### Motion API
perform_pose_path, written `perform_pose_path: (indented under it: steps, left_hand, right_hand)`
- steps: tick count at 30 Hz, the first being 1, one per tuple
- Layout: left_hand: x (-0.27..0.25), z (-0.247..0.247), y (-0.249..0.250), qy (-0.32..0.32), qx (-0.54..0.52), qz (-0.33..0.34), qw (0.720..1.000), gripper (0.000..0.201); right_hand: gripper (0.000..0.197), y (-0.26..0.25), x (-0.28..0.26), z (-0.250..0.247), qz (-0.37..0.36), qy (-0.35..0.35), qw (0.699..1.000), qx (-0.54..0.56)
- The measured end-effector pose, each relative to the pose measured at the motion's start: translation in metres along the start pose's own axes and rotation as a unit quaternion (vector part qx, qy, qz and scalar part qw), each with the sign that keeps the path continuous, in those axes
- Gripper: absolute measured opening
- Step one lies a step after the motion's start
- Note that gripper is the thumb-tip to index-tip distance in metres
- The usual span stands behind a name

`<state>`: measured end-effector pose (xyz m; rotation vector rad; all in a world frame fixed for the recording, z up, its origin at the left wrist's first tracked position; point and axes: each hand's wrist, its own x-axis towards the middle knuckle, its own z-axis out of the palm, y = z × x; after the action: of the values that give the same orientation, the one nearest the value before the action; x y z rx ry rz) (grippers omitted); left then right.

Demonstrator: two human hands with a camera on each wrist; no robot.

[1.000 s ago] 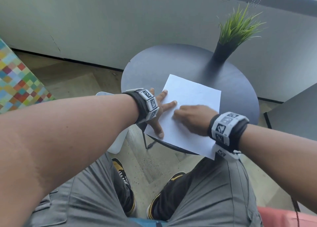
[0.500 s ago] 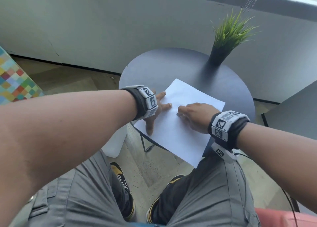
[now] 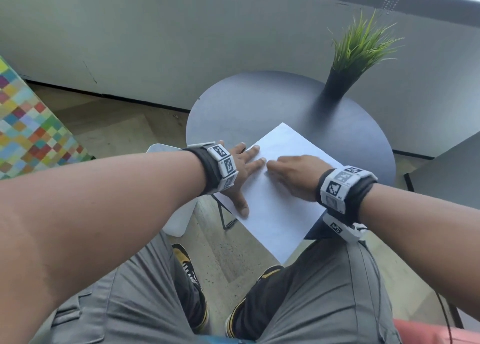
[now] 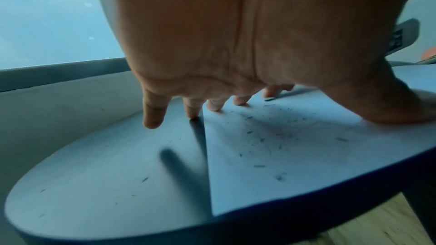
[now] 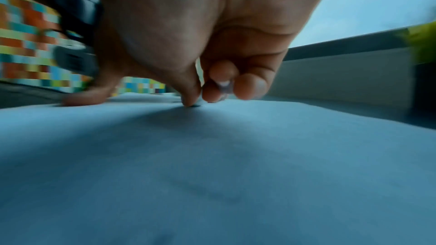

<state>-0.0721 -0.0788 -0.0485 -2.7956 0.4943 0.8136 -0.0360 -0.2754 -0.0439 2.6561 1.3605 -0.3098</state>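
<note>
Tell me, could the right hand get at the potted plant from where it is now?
Probably yes: the right hand presses on the paper, and only bare tabletop lies between it and the potted plant.

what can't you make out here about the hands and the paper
- Head view: fingertips of the right hand, hidden under its own back.
- Right wrist view: whether its curled fingers pinch anything; motion blur.
- Left wrist view: the dark specks on the sheet of paper; too small to identify.

A round dark table (image 3: 246,110) bears a white paper sheet (image 3: 275,213) — overhanging its near edge — and a potted plant (image 3: 340,81).
</note>
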Motion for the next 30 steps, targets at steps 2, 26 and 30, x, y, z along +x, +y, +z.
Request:
perform_pose_path:
  steps: [2,26,30]
  left_hand:
    - [0.001,0.001,0.0,-0.001,-0.004,-0.004,1.0,0.143]
    - [0.004,0.009,0.004,0.001,-0.031,-0.018,0.999,0.144]
    - [0.001,0.007,0.007,-0.005,-0.036,-0.027,0.999,0.145]
  right_hand:
    - [0.015,0.003,0.004,0.002,0.022,0.002,1.0,0.022]
    - [0.02,-0.059,-0.026,0.004,-0.068,-0.074,0.994,0.051]
    - [0.009,-0.027,-0.024,0.003,0.024,-0.05,0.998,0.024]
